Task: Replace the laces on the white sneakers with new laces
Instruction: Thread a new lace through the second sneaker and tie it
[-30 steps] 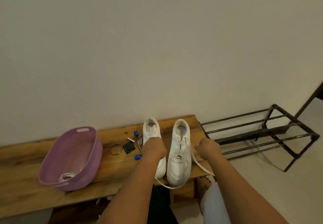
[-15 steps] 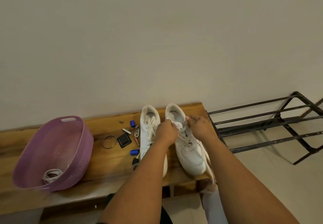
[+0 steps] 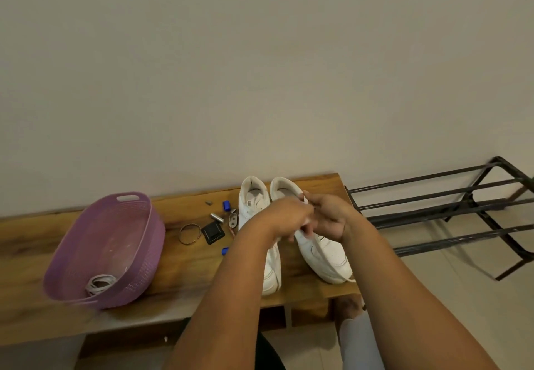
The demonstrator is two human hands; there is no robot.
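Two white sneakers stand side by side on the wooden bench (image 3: 187, 271), toes toward me. The left sneaker (image 3: 255, 202) still shows laces near its tongue. Both my hands work over the lacing area of the right sneaker (image 3: 326, 254). My left hand (image 3: 286, 219) pinches a white lace (image 3: 307, 220) there, and my right hand (image 3: 329, 215) holds a lace end up near the shoe's collar. The hands hide the eyelets. A strand of lace trails down the shoe's side to the bench edge. A coil of white laces (image 3: 99, 283) lies in the purple basket (image 3: 135, 257).
Small items lie left of the sneakers: a ring (image 3: 189, 233), a black square piece (image 3: 213, 233), blue caps (image 3: 226, 205) and metal bits (image 3: 216, 217). A black metal shoe rack (image 3: 450, 213) stands on the floor at the right. A plain wall backs the bench.
My hands have closed together over the right sneaker's lacing; the left hand moved right, off the left sneaker. The view shifted so the bench sits lower and further right.
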